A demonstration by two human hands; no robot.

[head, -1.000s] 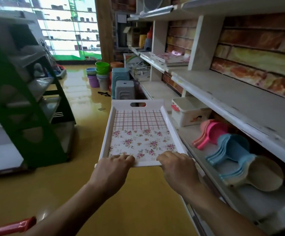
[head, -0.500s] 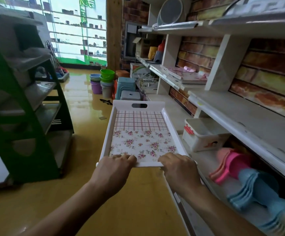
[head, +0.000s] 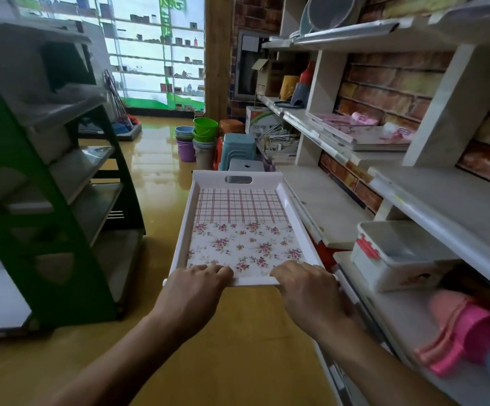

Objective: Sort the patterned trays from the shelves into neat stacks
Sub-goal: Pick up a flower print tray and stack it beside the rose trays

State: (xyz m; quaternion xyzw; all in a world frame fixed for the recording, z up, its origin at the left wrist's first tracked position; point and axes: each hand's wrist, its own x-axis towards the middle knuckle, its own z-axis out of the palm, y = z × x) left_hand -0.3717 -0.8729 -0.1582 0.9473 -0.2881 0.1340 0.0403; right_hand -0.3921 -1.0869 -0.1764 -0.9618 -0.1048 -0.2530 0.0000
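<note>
A white tray (head: 239,218) with a plaid far half and a floral near half is held level over the yellow floor, beside the shelving on the right. My left hand (head: 192,291) grips its near rim at the left, fingers curled over the edge. My right hand (head: 308,288) grips the same rim at the right. A stack of patterned pink trays (head: 363,136) lies on the middle shelf further along the right wall.
White shelves (head: 443,200) line the right wall, with a clear lidded box (head: 396,256) and pink scoops (head: 466,332) on the lower one. A green rack (head: 47,200) stands at left. Buckets (head: 199,139) and stools (head: 237,148) crowd the floor ahead.
I have moved forward along the aisle with the tray; the box and scoops have slid nearer and to the right, and the tray stack on the shelf has come closer. Both grips are unchanged.
</note>
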